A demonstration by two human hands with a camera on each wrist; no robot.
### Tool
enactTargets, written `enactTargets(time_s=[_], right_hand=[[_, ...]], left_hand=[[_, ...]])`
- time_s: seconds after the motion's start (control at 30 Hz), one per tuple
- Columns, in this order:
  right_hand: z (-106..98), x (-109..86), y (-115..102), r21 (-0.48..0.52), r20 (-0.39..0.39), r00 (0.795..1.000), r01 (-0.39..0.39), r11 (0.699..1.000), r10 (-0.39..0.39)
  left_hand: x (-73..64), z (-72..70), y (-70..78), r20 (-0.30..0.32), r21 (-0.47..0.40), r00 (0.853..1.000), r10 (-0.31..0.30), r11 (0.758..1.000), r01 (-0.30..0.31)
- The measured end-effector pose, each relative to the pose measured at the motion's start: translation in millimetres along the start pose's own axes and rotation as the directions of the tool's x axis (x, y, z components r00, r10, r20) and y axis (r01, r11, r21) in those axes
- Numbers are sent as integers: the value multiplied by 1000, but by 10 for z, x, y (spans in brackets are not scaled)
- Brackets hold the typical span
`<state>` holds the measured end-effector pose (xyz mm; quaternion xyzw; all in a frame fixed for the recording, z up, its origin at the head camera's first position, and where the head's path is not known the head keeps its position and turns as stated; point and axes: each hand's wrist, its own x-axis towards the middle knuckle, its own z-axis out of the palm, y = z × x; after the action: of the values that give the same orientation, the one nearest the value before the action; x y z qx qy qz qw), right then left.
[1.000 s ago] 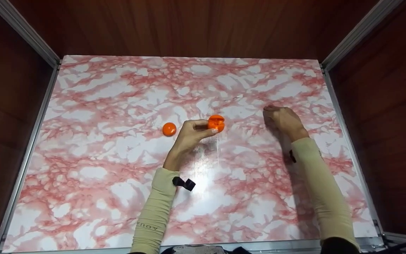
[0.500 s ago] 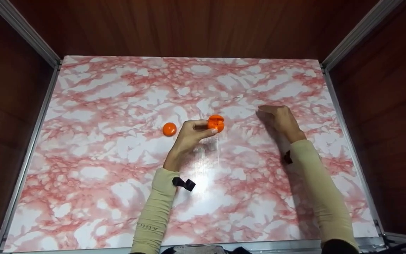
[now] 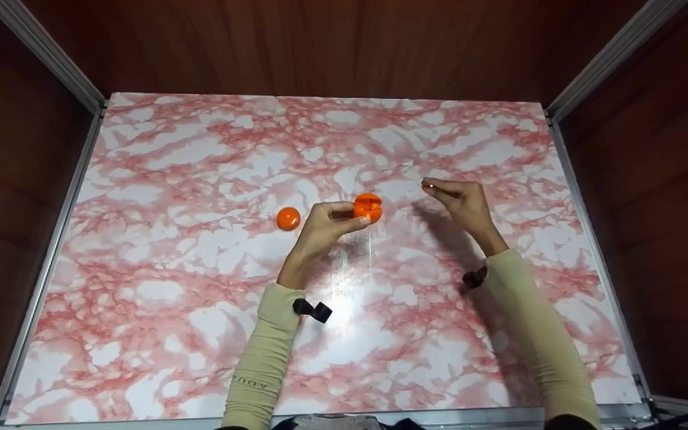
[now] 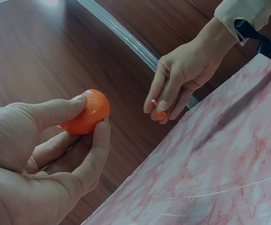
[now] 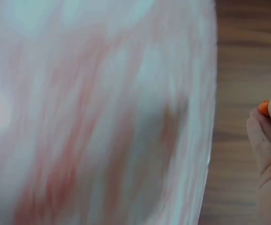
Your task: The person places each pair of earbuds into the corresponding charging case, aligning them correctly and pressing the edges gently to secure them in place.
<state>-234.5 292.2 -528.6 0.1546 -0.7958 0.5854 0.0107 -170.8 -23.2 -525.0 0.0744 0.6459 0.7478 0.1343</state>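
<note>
My left hand (image 3: 323, 230) grips a round orange plastic shell (image 3: 368, 209) between thumb and fingers. Its slotted, hollow face is turned to the right in the head view; the left wrist view shows its smooth domed side (image 4: 94, 115). To the right and raised above the table, my right hand (image 3: 469, 209) pinches a small orange piece (image 4: 160, 115) at its fingertips. That piece is mostly hidden by the fingers, and its exact kind cannot be told. A glossy orange dome (image 3: 288, 218) lies on the table just left of my left hand.
The tabletop (image 3: 159, 292) has a red and white marbled surface. Dark wooden panels (image 3: 320, 48) enclose it at the back and both sides, with metal rails (image 3: 51, 239) along the edges. A black strap piece (image 3: 313, 310) sticks out at my left wrist.
My right hand has lifted and moved left toward the shell, its fingertips turning into view with the small piece. My left hand, the shell and the dome have stayed put.
</note>
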Motion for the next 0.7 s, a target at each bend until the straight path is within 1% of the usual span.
enactTargets(time_s=[0.1, 0.17, 0.27, 0.33, 0.47, 0.53, 0.6, 0.7], right_hand=[[100, -50, -114, 134, 30, 996, -88, 987, 85], [166, -73, -181, 217, 44, 993, -113, 970, 106], [263, -102, -268, 304, 60, 989, -145, 942, 133], [312, -115, -313, 324, 81, 986, -166, 931, 148], [390, -122, -389, 310, 116, 981, -185, 933, 156], [418, -122, -424, 331, 130, 980, -189, 925, 154], [443, -124, -458, 379, 147, 977, -197, 904, 152], [486, -131, -503, 468, 174, 974, -210, 858, 144]], left_hand=[[-3, -4, 17, -10, -5, 1000, -6, 1000, 6], [-4, -3, 30, -14, -9, 1000, -11, 1000, 10], [-5, 2, 37, -19, -16, 1000, -16, 1000, 16], [-6, 6, 38, -20, -17, 1000, -14, 1000, 14], [-6, 17, 45, -15, -23, 1000, -12, 1000, 12], [-4, 22, 46, -13, -25, 1000, -9, 1000, 9], [-3, 29, 47, -8, -47, 1000, -7, 999, 6], [-4, 31, 40, -5, -67, 1000, 2, 998, -2]])
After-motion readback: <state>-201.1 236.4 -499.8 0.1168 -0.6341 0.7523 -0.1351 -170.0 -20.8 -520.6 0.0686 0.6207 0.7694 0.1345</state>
